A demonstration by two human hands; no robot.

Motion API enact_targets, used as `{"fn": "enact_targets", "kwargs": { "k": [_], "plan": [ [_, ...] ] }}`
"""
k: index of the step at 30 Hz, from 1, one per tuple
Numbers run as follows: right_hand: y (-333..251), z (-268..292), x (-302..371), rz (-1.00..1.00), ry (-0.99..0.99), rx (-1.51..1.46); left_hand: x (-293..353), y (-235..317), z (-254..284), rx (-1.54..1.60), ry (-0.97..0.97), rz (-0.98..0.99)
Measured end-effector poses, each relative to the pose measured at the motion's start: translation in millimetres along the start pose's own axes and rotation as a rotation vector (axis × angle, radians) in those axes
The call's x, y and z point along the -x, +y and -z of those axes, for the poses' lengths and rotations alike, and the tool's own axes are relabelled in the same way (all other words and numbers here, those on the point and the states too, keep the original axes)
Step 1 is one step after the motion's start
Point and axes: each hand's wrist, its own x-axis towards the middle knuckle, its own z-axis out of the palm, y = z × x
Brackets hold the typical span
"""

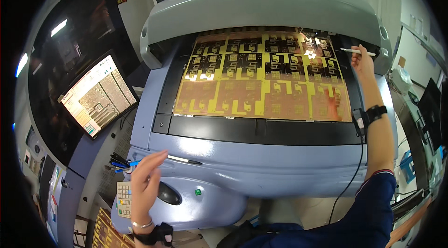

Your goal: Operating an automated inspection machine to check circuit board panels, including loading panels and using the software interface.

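Note:
A large yellow and brown circuit panel (261, 75) lies flat on the black bed of a blue-grey inspection machine (261, 164). My right hand (361, 59) reaches to the panel's far right corner and holds a thin white pen (358, 51) pointing left. My left hand (145, 178) hovers with fingers apart and nothing in it, above the machine's front left ledge, just over a black mouse-like control (169, 194) and beside a small keypad (124, 199). Both wrists wear black bands.
A tilted monitor (97, 95) showing a magnified circuit view stands to the left. Blue and black pens (120, 163) sit in a holder near the keypad. A white pen (183, 159) rests on the ledge. Another circuit panel (106, 231) lies at lower left.

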Motion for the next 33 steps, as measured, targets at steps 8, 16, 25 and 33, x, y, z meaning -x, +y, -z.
{"fn": "enact_targets", "kwargs": {
  "k": [8,16,25,33],
  "plan": [
    [65.5,-35.0,-34.9,-0.202,0.003,-0.127,-96.8,-1.2,-107.7,0.127,-0.093,-0.112],
    [88.4,-39.0,-80.5,-0.156,-0.002,-0.042,-143.0,-58.6,-171.2,0.13,-0.02,-0.074],
    [157.9,-25.9,-144.5,-0.025,-0.288,0.038,-144.7,-97.5,-203.4,-0.14,0.202,-0.221],
    [178.8,-30.8,-147.4,0.105,-0.391,0.055,-135.9,-98.0,-195.5,-0.16,0.212,-0.186]
  ]
}}
